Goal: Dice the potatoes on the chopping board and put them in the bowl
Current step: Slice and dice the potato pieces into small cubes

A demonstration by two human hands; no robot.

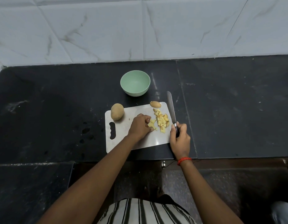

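— Between the hands, what is lying cut?
— Pale yellow potato dice (162, 121) on the pale rectangular plastic chopping board (124, 139); the left hand (140, 125) is curling round the nearest pieces, and the right hand (180, 136) is gripping the black-handled steel knife (171, 109).
— What is remaining?
— Beyond the left hand, a whole brown potato (117, 111) and a cut end (155, 103) are waiting; the round mint-green bowl (135, 82) is holding nothing.

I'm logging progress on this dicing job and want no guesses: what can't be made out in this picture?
- Head view, left hand: its curled fingers cover part of the diced potato; whether it grips any is hidden.
- Head view, knife: the right hand wraps the handle, hiding most of it.
- Head view, potato end at the chopping board's far edge: too small to see its cut face.
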